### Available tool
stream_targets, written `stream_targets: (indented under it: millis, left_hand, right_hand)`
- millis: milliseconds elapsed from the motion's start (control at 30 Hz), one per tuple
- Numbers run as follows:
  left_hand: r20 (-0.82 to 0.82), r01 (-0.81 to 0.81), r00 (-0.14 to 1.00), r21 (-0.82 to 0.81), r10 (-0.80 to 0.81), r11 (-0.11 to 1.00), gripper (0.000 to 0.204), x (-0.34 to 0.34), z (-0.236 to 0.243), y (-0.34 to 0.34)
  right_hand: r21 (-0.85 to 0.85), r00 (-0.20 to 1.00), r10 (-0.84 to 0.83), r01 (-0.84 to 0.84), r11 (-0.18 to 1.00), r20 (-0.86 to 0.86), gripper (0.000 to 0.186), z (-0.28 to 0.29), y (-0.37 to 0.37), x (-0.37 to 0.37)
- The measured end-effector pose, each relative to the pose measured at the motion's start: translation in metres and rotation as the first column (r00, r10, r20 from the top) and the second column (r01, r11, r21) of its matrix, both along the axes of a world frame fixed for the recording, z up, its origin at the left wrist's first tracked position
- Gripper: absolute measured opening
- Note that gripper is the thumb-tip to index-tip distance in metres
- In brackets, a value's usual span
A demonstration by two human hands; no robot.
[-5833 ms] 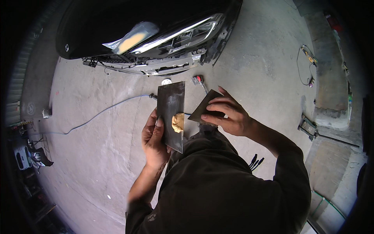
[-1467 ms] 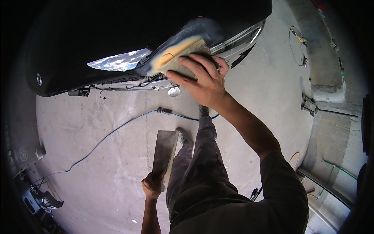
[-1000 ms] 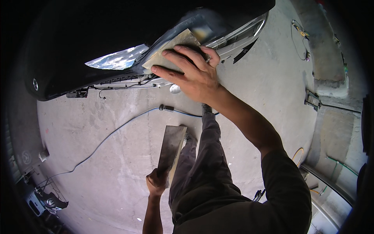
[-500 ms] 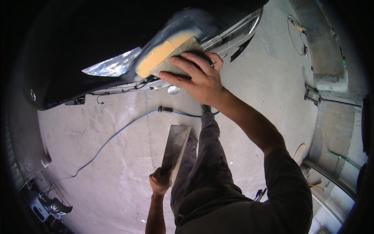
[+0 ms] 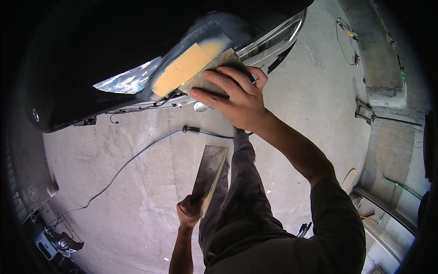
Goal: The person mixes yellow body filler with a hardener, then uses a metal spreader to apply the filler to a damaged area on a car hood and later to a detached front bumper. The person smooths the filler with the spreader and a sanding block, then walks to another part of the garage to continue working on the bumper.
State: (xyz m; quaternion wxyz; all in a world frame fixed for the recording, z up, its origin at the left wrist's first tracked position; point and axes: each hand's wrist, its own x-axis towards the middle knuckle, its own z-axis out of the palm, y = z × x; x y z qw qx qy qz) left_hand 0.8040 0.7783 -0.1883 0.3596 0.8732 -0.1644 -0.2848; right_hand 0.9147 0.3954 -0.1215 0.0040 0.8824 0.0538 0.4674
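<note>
"Grey concrete floor (image 5: 114, 182) all around, scuffed and stained. What's closest to the person's body?"

"Left hand (image 5: 189, 212), held low and clamped on the bottom end of a rectangular metal plate (image 5: 205, 171). It slants beside the left trouser leg (image 5: 220, 194), and a pale yellow smear (image 5: 210, 194) runs down its right edge."

"And past that?"

"Blue hose (image 5: 146, 150) snaking over the floor, with a black coupling (image 5: 190, 129) on it, between the plate and the car."

"What's the right hand (image 5: 237, 98) up to?"

"It's stretched well forward, gripping a flat grey-brown spreader (image 5: 223, 60). Fingers fan across the face; I can't tell what's happening underneath."

"Where is that spreader, exactly?"

"At the front of the black bonnet (image 5: 137, 36). Its far edge lies along the lower side of a yellow filler patch (image 5: 180, 68), touching it as far as I can see. That patch is a slanted rectangle with fine lines across it, bordered above by a dull grey area (image 5: 200, 33)."

"Anything beside it?"

"Headlight (image 5: 287, 39), just to the right of the spreader."

"Farthest off?"

"Over on the right, what looks like a floor jack (image 5: 364, 112) with a long handle, then a yellow corded tool (image 5: 349, 31) beyond it."
</note>
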Motion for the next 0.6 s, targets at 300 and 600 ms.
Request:
stream_targets:
  millis: [300,600]
  left_hand:
    - [0.033,0.043,0.998,0.025,-0.044,0.999,0.026,-0.002,-0.004,-0.004]
    - [-0.009,0.061,0.998,0.029,-0.061,0.998,0.026,0.0,-0.009,-0.012]
  right_hand:
    - [-0.02,0.999,-0.04,0.039,0.999,-0.024,0.033,-0.004,-0.008,-0.003]
    - [-0.017,0.994,-0.038,0.037,0.999,-0.106,0.036,0.008,-0.026,-0.004]
